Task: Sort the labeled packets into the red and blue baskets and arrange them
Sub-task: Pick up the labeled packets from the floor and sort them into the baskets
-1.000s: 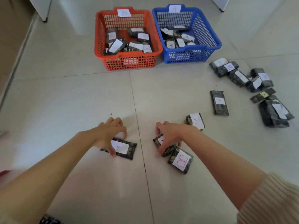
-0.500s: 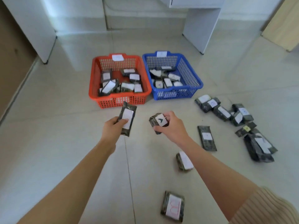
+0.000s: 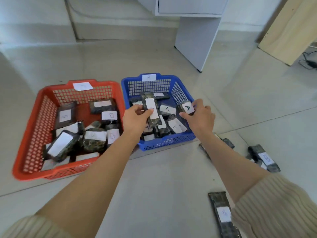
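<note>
While you are reaching over the blue basket (image 3: pixel 165 143) at twelve o'clock, your left hand (image 3: pixel 135 119) is pinching a long dark packet (image 3: pixel 153 112), thumb lying across its labelled face. Your right hand (image 3: pixel 199 115) is curling its fingers round a shorter packet (image 3: pixel 187 108) marked A. Both packets are hanging just above the A-labelled pile inside that basket, and I cannot tell whether either is touching it.

Since a few fingers are carrying each one, these packets are probably handling light. The long one is holding straight past your grip, so it seems fairly stiff, though its dark wrapping may be slippery. You are best taking hold across the narrow width near the middle, beside the white label and not over it, so the letter is showing.

Just beside the blue basket, the red basket (image 3: pixel 51 175) is sitting at ten o'clock with B packets inside. A loose B packet (image 3: pixel 265 158) is lying on the floor at four o'clock, and another floor packet (image 3: pixel 223 215) is waiting at five o'clock.
</note>
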Demonstrator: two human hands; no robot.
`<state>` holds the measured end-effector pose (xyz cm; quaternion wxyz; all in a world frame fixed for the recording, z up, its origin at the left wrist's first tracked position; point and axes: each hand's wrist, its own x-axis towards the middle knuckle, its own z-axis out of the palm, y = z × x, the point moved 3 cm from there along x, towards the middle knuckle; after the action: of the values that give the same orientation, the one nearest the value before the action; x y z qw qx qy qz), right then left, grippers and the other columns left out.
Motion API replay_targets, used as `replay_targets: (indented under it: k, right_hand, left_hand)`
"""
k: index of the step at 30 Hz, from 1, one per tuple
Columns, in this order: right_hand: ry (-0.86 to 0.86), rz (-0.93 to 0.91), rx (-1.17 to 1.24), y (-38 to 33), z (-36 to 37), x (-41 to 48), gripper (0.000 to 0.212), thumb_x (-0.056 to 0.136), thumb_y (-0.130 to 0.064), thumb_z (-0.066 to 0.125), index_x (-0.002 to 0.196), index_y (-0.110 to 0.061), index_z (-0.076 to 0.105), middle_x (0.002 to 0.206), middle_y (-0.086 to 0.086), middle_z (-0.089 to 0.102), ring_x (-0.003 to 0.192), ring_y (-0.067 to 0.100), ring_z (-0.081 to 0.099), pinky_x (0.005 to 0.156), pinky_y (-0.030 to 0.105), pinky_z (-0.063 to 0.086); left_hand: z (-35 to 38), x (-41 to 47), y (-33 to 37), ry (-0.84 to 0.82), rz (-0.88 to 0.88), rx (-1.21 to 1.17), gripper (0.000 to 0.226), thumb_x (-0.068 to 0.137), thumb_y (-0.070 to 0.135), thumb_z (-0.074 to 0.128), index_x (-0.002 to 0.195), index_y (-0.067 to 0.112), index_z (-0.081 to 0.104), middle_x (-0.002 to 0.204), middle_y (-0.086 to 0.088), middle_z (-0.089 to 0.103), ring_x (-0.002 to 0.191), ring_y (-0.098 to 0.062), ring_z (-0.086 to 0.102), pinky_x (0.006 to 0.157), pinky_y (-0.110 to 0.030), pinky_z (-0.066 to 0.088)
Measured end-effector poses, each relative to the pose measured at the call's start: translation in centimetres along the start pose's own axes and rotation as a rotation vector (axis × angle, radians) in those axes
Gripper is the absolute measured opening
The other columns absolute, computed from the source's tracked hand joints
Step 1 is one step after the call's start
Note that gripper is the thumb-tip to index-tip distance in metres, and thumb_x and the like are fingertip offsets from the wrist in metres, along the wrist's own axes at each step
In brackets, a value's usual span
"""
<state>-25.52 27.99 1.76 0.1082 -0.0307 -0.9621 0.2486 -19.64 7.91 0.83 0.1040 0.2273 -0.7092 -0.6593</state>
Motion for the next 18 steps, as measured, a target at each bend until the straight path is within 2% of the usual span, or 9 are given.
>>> replay_targets:
  k: [5, 7, 9, 11, 13, 15, 18]
  right_hand:
    - [-0.109, -0.137, -0.440, 0.1, 2.1, 3.8, 0.048, 0.084, -0.056, 0.058, 0.109, -0.016, 0.048, 0.103, 0.006, 0.064, 0.117, 0.025, 0.041, 0.089, 0.041, 0.030]
    - [-0.148, -0.185, -0.533, 0.1, 3.2, 4.2, 0.042, 0.084, -0.056, 0.056, 0.098, -0.018, 0.044, 0.099, 0.006, 0.064, 0.117, 0.024, 0.037, 0.088, 0.041, 0.028]
    - [-0.195, -0.211, -0.577, 0.4, 3.8, 4.1, 0.040, 0.084, -0.058, 0.055, 0.095, -0.020, 0.045, 0.097, 0.004, 0.065, 0.118, 0.022, 0.034, 0.089, 0.042, 0.026]
    - [-0.198, -0.231, -0.574, 0.8, 3.5, 3.7, 0.040, 0.086, -0.058, 0.052, 0.101, -0.020, 0.055, 0.103, 0.002, 0.063, 0.119, 0.022, 0.033, 0.090, 0.042, 0.026]
    - [-0.121, -0.246, -0.523, 1.4, 2.5, 3.4, 0.042, 0.089, -0.054, 0.050, 0.114, -0.021, 0.059, 0.120, 0.001, 0.057, 0.121, 0.023, 0.033, 0.092, 0.042, 0.028]
    - [-0.100, -0.220, -0.395, 2.3, 1.4, 3.1, 0.046, 0.092, -0.048, 0.048, 0.129, -0.020, 0.052, 0.135, 0.002, 0.046, 0.124, 0.025, 0.035, 0.095, 0.041, 0.031]
    - [-0.174, -0.162, -0.169, 3.8, 1.1, 2.7, 0.049, 0.096, -0.039, 0.044, 0.139, -0.015, 0.037, 0.143, 0.003, 0.038, 0.123, 0.026, 0.044, 0.091, 0.041, 0.043]
  left_hand:
    - [2.2, 0.6, -0.8, 0.006, 0.033, 0.108, 0.020, 0.081, 0.026, 0.073, 0.092, 0.015, 0.060, 0.080, 0.003, 0.064, 0.072, -0.011, 0.060, 0.072, -0.027, 0.051]
    - [2.3, 0.6, -1.1, -0.001, 0.038, 0.144, 0.025, 0.079, 0.026, 0.074, 0.097, 0.014, 0.061, 0.082, 0.002, 0.065, 0.076, -0.013, 0.062, 0.071, -0.026, 0.052]
    - [2.3, 0.8, -1.4, 0.004, 0.031, 0.170, 0.032, 0.079, 0.027, 0.075, 0.104, 0.011, 0.063, 0.087, -0.001, 0.068, 0.077, -0.014, 0.064, 0.071, -0.025, 0.053]
    - [2.8, 0.9, -1.3, 0.002, 0.021, 0.194, 0.036, 0.080, 0.026, 0.073, 0.110, 0.008, 0.063, 0.093, -0.003, 0.068, 0.079, -0.012, 0.063, 0.072, -0.023, 0.052]
    - [4.0, 1.1, -1.1, -0.024, -0.006, 0.198, 0.039, 0.082, 0.022, 0.071, 0.116, 0.006, 0.062, 0.098, -0.005, 0.067, 0.086, -0.015, 0.063, 0.082, -0.028, 0.053]
    - [5.9, 1.8, -0.8, -0.044, -0.054, 0.184, 0.039, 0.083, 0.016, 0.070, 0.119, 0.004, 0.060, 0.097, -0.006, 0.066, 0.089, -0.018, 0.063, 0.088, -0.033, 0.053]
    - [8.9, 3.6, -0.7, -0.041, -0.123, 0.168, 0.038, 0.082, 0.010, 0.070, 0.118, 0.001, 0.060, 0.099, -0.010, 0.067, 0.093, -0.024, 0.065, 0.090, -0.040, 0.053]
